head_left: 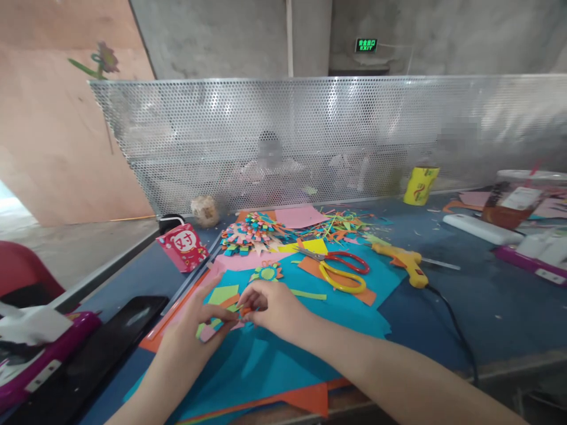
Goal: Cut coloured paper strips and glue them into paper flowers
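Observation:
My left hand [201,321] and my right hand [279,307] meet above a blue craft sheet [274,366], fingertips pinched together. Between them is a small orange strip [245,311], partly hidden by my fingers. A fringe of pink, green and blue strips [208,330] shows under my left fingers. Just beyond my right hand lies a small flower [268,271] with a green centre and blue and orange petals. Scissors [341,268] with red and yellow handles rest to the right, on an orange piece. A thin green strip [310,294] lies nearby.
A yellow glue gun [405,262] with a black cord lies at right. Behind the sheets are piled fringed flowers [254,233] and thin offcuts [345,227]. A red packet [182,247] and a black phone [115,342] are at left. A perforated metal screen [212,136] bounds the table.

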### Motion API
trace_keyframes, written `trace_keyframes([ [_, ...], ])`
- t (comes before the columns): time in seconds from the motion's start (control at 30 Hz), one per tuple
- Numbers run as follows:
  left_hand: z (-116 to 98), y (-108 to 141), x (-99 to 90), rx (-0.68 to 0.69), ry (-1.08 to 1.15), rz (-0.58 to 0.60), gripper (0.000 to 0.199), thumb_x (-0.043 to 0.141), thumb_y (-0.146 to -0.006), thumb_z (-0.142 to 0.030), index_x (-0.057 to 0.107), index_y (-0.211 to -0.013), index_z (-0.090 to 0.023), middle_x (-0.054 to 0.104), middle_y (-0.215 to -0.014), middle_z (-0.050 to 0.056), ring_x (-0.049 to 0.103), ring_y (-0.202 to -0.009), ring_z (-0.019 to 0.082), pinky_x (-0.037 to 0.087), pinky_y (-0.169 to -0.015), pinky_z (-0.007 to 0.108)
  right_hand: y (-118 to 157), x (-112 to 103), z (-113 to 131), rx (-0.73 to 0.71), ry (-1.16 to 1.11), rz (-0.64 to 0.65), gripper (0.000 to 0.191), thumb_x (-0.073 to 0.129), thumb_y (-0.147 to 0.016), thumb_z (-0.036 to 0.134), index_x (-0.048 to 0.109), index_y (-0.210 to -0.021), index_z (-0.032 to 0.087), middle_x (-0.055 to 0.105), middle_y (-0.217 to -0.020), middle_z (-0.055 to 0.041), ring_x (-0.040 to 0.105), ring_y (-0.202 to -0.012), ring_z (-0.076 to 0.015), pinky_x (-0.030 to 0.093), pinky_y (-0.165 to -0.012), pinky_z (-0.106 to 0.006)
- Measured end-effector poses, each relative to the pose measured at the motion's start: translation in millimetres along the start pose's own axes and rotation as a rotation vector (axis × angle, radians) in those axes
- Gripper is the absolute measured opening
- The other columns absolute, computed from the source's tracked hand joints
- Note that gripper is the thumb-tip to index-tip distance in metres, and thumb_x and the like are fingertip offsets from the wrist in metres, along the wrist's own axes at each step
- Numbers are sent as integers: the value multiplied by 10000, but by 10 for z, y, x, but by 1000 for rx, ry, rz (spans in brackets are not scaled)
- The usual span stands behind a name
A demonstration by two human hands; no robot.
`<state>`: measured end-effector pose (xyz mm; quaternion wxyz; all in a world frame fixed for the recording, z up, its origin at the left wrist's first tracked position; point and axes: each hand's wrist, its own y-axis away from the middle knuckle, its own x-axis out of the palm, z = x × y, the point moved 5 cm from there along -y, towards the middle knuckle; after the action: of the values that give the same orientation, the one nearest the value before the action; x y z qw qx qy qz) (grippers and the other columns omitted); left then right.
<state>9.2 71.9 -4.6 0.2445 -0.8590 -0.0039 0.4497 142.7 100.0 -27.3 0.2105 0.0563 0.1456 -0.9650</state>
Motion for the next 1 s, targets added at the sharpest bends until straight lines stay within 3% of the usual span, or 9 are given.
trace_keyframes([
  [0.23, -264, -245, -29, 4, 21, -76, 559, 532, -680, -269, 295, -1187, -247, 660, -703, -38, 603, -754, 178, 452, -684, 289, -47, -185, 56, 76, -249, -112, 160, 629, -535, 131, 556, -675, 159, 553, -583, 36, 542, -504, -92, 424, -455, -199],
  [0.4, -426, -464, 62, 204, 18, -90, 584, 532, -704, -259, 257, -1219, -244, 617, -724, -35, 580, -747, 145, 441, -712, 276, -100, -397, 89, 138, -344, -91, 263, 707, -446, 213, 598, -675, 144, 580, -536, 35, 526, -443, -80, 436, -451, -212],
  [0.5, -483, -568, 82, 269, -8, -180, 655, 550, -695, -292, 206, -1250, -233, 577, -794, -7, 550, -735, 138, 442, -664, 267, -100, -548, 147, 101, -290, -97, 231, 684, -504, 205, 607, -713, 144, 609, -570, 18, 575, -507, -103, 470, -494, -225],
  [0.6, -455, -638, 77, 258, -21, -236, 716, 576, -669, -345, 189, -1258, -218, 560, -856, 14, 530, -754, 145, 434, -671, 275, -125, -842, 252, 70, 80, -202, 181, 609, -630, 205, 609, -801, 148, 648, -685, -10, 610, -599, -109, 490, -558, -216],
  [0.67, -383, -670, 90, 234, -76, -192, 648, 558, -679, -363, 255, -1233, -214, 568, -865, 20, 528, -776, 159, 422, -702, 296, -172, -1171, 349, 78, 583, -364, 157, 544, -696, 178, 610, -837, 165, 658, -732, -1, 615, -647, -88, 479, -599, -176],
  [0.7, -331, -685, 101, 217, -111, -147, 565, 534, -696, -362, 320, -1197, -212, 576, -860, 22, 530, -788, 168, 415, -718, 307, -213, -1344, 371, 100, 687, -405, 157, 523, -704, 143, 620, -825, 159, 660, -741, -14, 615, -664, -95, 471, -623, -180],
  [0.8, -132, -730, 123, 110, -152, 10, 311, 432, -751, -333, 492, -1025, -198, 595, -810, 27, 546, -776, 176, 412, -708, 298, -366, -1893, 368, 165, 899, -481, 140, 538, -657, 94, 651, -730, 134, 662, -723, -64, 613, -706, -155, 449, -675, -234],
  [0.87, -15, -758, 101, 37, -140, 54, 275, 384, -766, -308, 522, -971, -187, 601, -801, 34, 555, -751, 172, 414, -685, 284, -449, -2225, 320, 218, 1034, -537, 151, 523, -647, 78, 656, -704, 120, 658, -760, -100, 600, -773, -193, 427, -713, -271],
  [1.0, 82, -785, 57, -12, -140, 88, 292, 361, -762, -279, 535, -972, -176, 615, -801, 48, 557, -768, 186, 401, -703, 300, -531, -2586, 154, 336, 1232, -554, 138, 587, -570, 78, 658, -682, 116, 656, -749, -114, 580, -799, -236, 402, -723, -320],
])
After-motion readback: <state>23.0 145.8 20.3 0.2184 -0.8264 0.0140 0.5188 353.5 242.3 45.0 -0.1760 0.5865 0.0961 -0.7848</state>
